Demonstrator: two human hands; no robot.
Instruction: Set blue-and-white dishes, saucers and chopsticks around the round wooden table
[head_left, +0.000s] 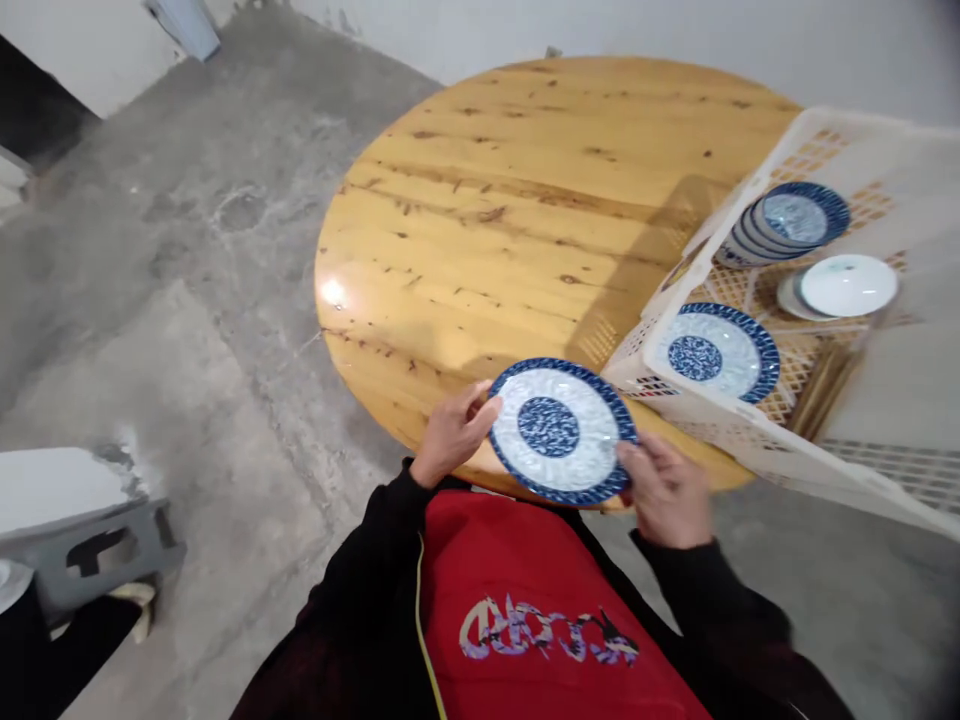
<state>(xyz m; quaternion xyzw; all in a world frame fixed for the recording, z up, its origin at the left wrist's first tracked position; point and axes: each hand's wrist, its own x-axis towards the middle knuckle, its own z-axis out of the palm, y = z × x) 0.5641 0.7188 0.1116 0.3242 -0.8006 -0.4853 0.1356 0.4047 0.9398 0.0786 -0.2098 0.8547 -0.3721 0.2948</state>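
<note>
A blue-and-white plate (pixel 549 427) with a dark blue patterned rim is held between my two hands, above the near edge of the table. My left hand (pixel 456 430) grips its left rim, thumb on top. On the opposite side, my right hand (pixel 667 487) pinches the right rim, also thumb up. To the right stands a white plastic basket (pixel 694 395). Inside it are a matching plate (pixel 724 352), a stack of blue-rimmed bowls (pixel 795 220), some white bowls (pixel 849 286) and a bundle of wooden chopsticks (pixel 829 385).
The round wooden table (pixel 510 220) carries the basket on its right side. A grey stool (pixel 97 540) stands on the concrete floor (pixel 202 330) at the lower left. A pale wall (pixel 465 30) runs behind the table.
</note>
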